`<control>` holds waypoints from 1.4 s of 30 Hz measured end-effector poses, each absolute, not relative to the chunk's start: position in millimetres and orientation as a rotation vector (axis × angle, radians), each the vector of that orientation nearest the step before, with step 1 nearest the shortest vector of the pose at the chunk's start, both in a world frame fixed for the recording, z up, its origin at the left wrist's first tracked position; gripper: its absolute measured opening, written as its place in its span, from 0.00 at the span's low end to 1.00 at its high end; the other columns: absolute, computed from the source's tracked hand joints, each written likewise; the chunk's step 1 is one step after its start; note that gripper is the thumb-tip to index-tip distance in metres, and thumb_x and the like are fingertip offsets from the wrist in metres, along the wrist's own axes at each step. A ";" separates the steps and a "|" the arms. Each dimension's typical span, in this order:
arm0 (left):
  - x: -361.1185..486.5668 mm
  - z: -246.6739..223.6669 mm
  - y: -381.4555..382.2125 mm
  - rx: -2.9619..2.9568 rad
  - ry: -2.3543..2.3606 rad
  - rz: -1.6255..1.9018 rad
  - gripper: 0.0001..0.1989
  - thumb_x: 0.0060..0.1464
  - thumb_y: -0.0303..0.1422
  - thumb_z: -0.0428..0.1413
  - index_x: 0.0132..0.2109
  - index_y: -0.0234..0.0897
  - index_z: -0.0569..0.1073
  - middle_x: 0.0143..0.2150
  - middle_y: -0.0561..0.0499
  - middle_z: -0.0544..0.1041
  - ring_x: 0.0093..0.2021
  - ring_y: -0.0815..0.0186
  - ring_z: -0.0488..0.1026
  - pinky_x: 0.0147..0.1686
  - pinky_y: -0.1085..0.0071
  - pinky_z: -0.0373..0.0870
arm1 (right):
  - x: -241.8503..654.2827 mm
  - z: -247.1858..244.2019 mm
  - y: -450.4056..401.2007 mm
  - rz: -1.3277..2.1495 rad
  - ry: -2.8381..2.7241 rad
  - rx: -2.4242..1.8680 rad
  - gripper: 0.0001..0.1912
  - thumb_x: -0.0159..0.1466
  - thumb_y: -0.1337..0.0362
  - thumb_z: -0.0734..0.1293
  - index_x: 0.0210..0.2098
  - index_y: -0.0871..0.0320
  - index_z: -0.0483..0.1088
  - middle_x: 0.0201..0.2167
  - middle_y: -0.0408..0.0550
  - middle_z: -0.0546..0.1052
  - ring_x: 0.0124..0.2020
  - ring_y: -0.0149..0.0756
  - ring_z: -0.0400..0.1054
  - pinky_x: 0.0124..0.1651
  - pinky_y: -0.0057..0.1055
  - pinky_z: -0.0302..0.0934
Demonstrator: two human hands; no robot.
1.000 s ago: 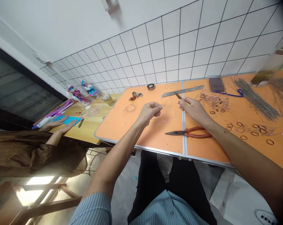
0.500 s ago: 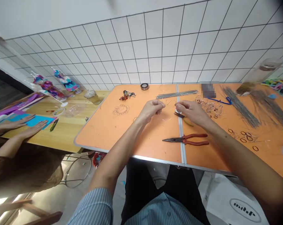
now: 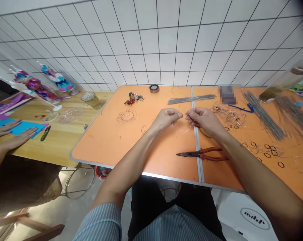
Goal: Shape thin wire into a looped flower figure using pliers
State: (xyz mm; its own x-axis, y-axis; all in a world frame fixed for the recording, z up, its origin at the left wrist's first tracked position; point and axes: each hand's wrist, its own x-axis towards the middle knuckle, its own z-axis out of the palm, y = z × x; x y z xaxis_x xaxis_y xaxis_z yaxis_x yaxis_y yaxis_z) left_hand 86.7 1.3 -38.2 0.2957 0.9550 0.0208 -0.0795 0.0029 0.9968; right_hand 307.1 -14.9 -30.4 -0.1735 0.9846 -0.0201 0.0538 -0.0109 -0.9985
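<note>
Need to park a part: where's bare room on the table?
Mostly bare: table between looped wire ring and front edge, and between left forearm and red-handled pliers. Crowded: right half, with tangled copper wire, dark rings, grey wire bundle.

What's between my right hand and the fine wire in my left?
Nothing visible: your right hand is close beside the fine wire in your left hand, though contact is unclear. The red-handled pliers lie nearer you.
</note>
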 end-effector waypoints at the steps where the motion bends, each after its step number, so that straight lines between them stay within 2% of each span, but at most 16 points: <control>1: 86.5 -40.3 0.8 1.314 0.913 1.019 0.16 0.48 0.44 0.75 0.32 0.36 0.83 0.27 0.54 0.74 0.27 0.71 0.65 0.30 0.70 0.60 | 306.0 -31.1 -15.7 1.312 -1.365 -1.160 0.30 0.56 0.35 0.85 0.35 0.55 0.82 0.36 0.48 0.84 0.32 0.31 0.73 0.36 0.28 0.68; 6: 87.4 -45.8 -1.6 1.358 0.850 0.992 0.17 0.52 0.45 0.75 0.35 0.35 0.84 0.28 0.53 0.76 0.28 0.72 0.67 0.32 0.71 0.64 | 303.5 -36.9 -17.4 1.389 -1.274 -1.151 0.31 0.52 0.35 0.87 0.32 0.55 0.80 0.30 0.47 0.82 0.28 0.30 0.68 0.31 0.30 0.64; 11: 86.8 -46.6 -4.8 1.056 0.849 1.001 0.33 0.51 0.57 0.78 0.51 0.37 0.83 0.44 0.44 0.88 0.39 0.64 0.84 0.43 0.67 0.80 | 307.5 -39.6 -17.7 1.190 -1.179 -1.161 0.26 0.58 0.38 0.85 0.38 0.54 0.84 0.33 0.47 0.83 0.29 0.31 0.68 0.30 0.30 0.61; 13: 87.7 -48.5 -6.6 0.968 0.818 1.022 0.36 0.48 0.59 0.79 0.51 0.36 0.83 0.47 0.42 0.89 0.42 0.62 0.86 0.45 0.65 0.83 | 308.3 -38.3 -19.0 1.153 -1.116 -1.145 0.26 0.58 0.38 0.85 0.39 0.53 0.84 0.34 0.46 0.83 0.28 0.30 0.65 0.29 0.31 0.59; 15: 89.4 -50.7 -8.1 0.928 0.780 1.041 0.36 0.44 0.56 0.82 0.50 0.34 0.84 0.48 0.41 0.90 0.43 0.61 0.87 0.45 0.65 0.85 | 308.6 -36.6 -20.6 1.129 -1.086 -1.144 0.26 0.57 0.38 0.85 0.39 0.53 0.84 0.35 0.46 0.82 0.27 0.30 0.64 0.29 0.31 0.60; 17: 90.9 -52.2 -9.2 0.921 0.759 1.049 0.35 0.42 0.51 0.84 0.49 0.33 0.85 0.47 0.41 0.90 0.41 0.61 0.87 0.44 0.66 0.85 | 309.0 -35.5 -22.0 1.164 -1.063 -1.139 0.28 0.55 0.38 0.86 0.39 0.53 0.83 0.35 0.46 0.82 0.28 0.30 0.65 0.29 0.31 0.62; 22: 91.3 -51.6 -10.4 0.927 0.771 1.021 0.27 0.49 0.46 0.82 0.48 0.32 0.85 0.46 0.40 0.91 0.39 0.62 0.88 0.42 0.68 0.84 | 311.1 -37.6 -22.4 1.400 -0.975 -1.082 0.31 0.48 0.39 0.89 0.37 0.54 0.82 0.32 0.43 0.79 0.28 0.28 0.65 0.29 0.26 0.63; 31: 93.8 -53.1 -11.8 1.028 0.845 1.060 0.28 0.48 0.51 0.81 0.43 0.34 0.83 0.41 0.42 0.91 0.36 0.63 0.88 0.40 0.70 0.83 | 310.9 -46.0 -18.4 1.233 -1.042 -1.111 0.28 0.48 0.43 0.91 0.34 0.55 0.83 0.29 0.45 0.80 0.28 0.29 0.67 0.28 0.27 0.60; 36: 94.7 -54.7 -11.9 0.987 0.874 1.068 0.24 0.52 0.49 0.79 0.44 0.35 0.82 0.41 0.44 0.91 0.36 0.64 0.88 0.38 0.72 0.82 | 309.0 -44.0 -20.5 1.148 -1.077 -1.127 0.25 0.52 0.44 0.89 0.33 0.55 0.82 0.28 0.44 0.79 0.28 0.30 0.67 0.28 0.28 0.59; 42: 95.1 -54.3 -14.1 1.009 0.904 1.126 0.19 0.58 0.44 0.76 0.47 0.35 0.83 0.39 0.46 0.90 0.33 0.66 0.86 0.39 0.70 0.82 | 304.5 -44.7 -25.0 1.129 -1.188 -1.174 0.23 0.58 0.44 0.87 0.36 0.55 0.82 0.30 0.46 0.82 0.30 0.31 0.70 0.32 0.30 0.62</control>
